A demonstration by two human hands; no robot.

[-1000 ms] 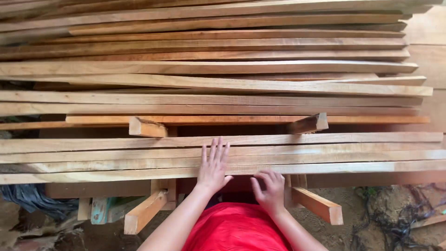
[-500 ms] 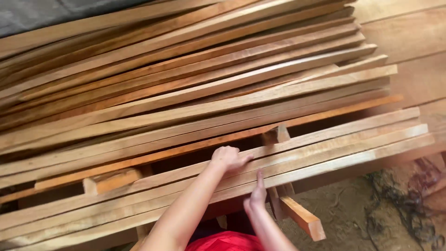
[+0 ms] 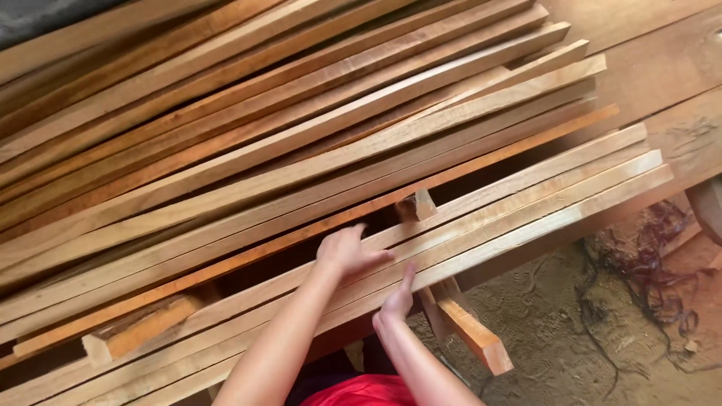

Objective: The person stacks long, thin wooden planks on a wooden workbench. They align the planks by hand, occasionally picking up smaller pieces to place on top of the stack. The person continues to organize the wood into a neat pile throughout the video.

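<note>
The left hand [image 3: 347, 254] is curled over the far edge of the near slats [image 3: 526, 197], seemingly gripping one; the right hand [image 3: 398, 297] is laid flat, open, on their near edge. Fingers could be pinched against the orange slat [image 3: 481, 162] behind, should the slats slide.

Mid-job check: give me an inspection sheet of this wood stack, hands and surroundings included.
Surface: crosswise support blocks carry the stack.
Job's things: long wooden slats lie side by side; a gap separates the near group from the rest.
Clutter: dark tangled scraps on the ground.
Grippers: left hand grips a near slat's far edge at the gap; right hand rests open against the nearest slats' edge.
Cables: nothing seen.
Surroundings: dirt floor; wide planks beyond.
</note>
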